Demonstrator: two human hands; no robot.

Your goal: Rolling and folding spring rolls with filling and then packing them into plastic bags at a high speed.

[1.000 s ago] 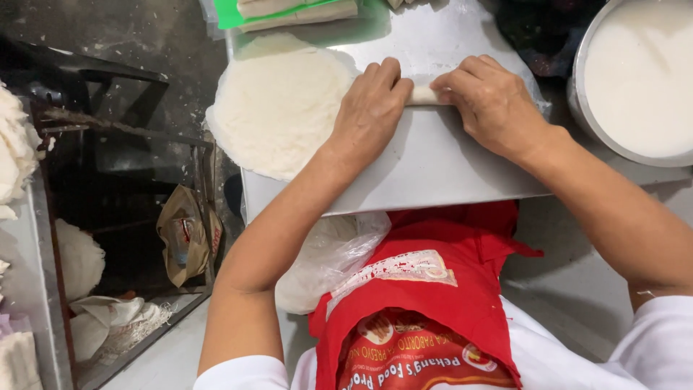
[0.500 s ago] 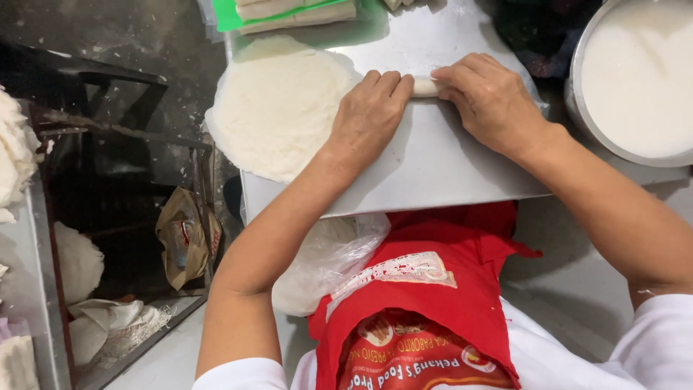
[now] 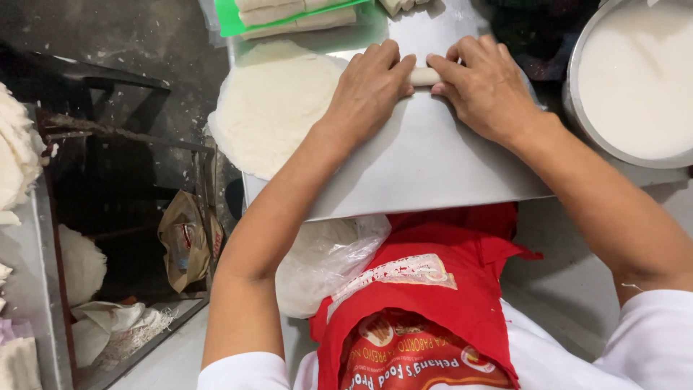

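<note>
My left hand and my right hand both press palm-down on a thin pale rolled wrapper lying on a metal tray. Only a short piece of the roll shows between the two hands; its ends are hidden under my fingers. A round stack of thin white wrapper sheets lies on the tray's left part, just left of my left hand.
A large metal bowl of white liquid stands at the right. Finished rolls on a green board lie at the top. A clear plastic bag and red apron are below the tray. Dark shelving with wrappers and bags is at left.
Both hands have slid away from me across the tray, and the flat edge of the wrapper has become a tight, narrow roll under my fingers.
</note>
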